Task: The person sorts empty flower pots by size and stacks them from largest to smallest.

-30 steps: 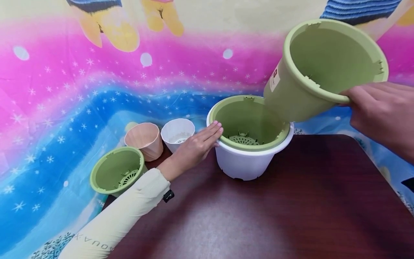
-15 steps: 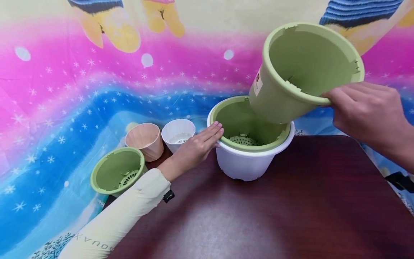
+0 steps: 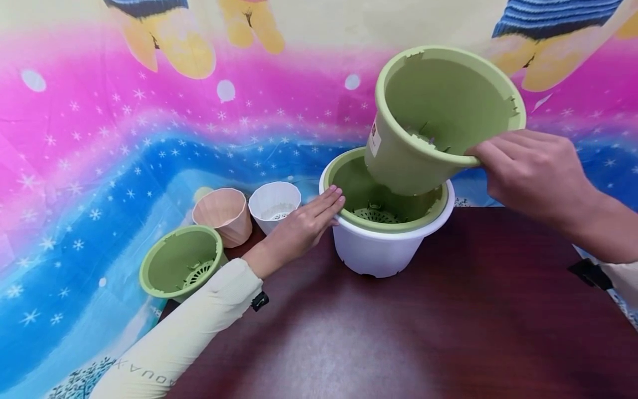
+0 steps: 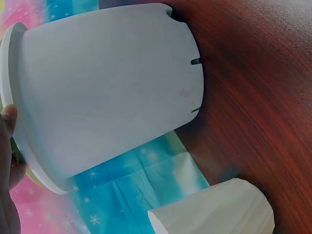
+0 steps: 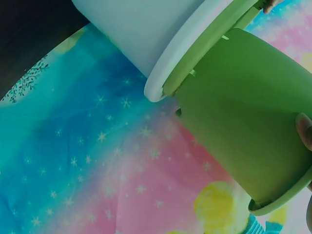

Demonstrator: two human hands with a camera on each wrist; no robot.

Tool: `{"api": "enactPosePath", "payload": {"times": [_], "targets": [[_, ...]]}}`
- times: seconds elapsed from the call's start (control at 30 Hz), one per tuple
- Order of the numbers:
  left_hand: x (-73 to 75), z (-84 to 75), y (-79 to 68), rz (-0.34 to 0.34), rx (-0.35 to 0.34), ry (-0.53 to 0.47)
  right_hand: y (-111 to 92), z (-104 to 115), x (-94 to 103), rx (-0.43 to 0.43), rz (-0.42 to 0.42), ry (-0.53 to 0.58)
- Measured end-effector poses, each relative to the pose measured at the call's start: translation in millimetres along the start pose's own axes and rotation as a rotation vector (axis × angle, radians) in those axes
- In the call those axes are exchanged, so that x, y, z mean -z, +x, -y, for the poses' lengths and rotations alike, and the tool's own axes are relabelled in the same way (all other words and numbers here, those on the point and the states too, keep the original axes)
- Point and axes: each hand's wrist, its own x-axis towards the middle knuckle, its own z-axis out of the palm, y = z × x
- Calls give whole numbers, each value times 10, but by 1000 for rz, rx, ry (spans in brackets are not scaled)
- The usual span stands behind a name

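In the head view my right hand [image 3: 533,172] grips the rim of a tilted light-green flowerpot [image 3: 423,172], fingers over the edge. Its base dips into the mouth of a nested pair: another green flowerpot [image 3: 394,227] inside a white flowerpot [image 3: 374,257] standing on the table. My left hand [image 3: 304,224] holds the pair's left rim, fingers across the top and thumb on the outside. The left wrist view shows the white pot's side wall [image 4: 107,87] and that thumb [image 4: 9,117]. In the right wrist view, the held pot's wall [image 5: 243,112] meets the pair's rim.
On the left stand a smaller green pot [image 3: 181,260], a peach fluted pot [image 3: 229,221] and a small white faceted pot [image 3: 274,205]. The dark wooden table [image 3: 448,321] stretches across the front. A colourful printed cloth [image 3: 299,111] hangs behind.
My right hand has carried the tilted green pot left and slightly down, so its base is now over and partly within the nested pair's opening. My left hand has stayed in place.
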Motion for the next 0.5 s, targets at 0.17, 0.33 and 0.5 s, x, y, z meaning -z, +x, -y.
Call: {"api": "enactPosePath", "payload": {"times": [0.17,0.33,0.5], "targets": [[6,-7,-1,6,6,3,29,46,-75,4,-45,37],[6,-11,3,8,7,7,19,69,-152,29,-9,49],[0,-7,-1,6,2,8,-1,107,-243,40,-4,63]]}}
